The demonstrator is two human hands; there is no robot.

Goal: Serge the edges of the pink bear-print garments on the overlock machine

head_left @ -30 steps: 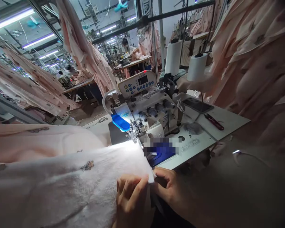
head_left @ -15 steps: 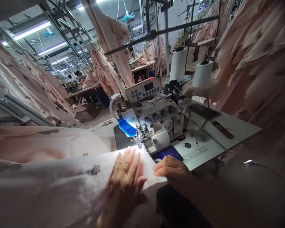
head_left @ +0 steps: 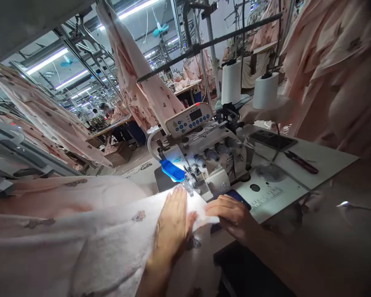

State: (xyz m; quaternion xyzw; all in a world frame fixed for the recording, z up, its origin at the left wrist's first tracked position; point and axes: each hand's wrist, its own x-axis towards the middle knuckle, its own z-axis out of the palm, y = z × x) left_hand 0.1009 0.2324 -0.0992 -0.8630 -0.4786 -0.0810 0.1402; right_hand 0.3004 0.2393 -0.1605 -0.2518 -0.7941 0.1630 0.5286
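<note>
Lying flat with its fingers straight and close together, the left hand (head_left: 174, 218) rests on the pale pink cloth (head_left: 111, 243), which spreads out to the left and reaches up to the lit needle end of the sewing machine (head_left: 218, 181), just under a blue lamp (head_left: 173, 170). The right hand (head_left: 231, 216) curls its fingers over the cloth's right edge, but its thumb is hidden, so I cannot tell whether it grips. Farther right, a dark phone (head_left: 273, 140) and a red-handled tool (head_left: 301, 162) lie on the surface (head_left: 330, 163), near two white thread cones (head_left: 231, 82).
</note>
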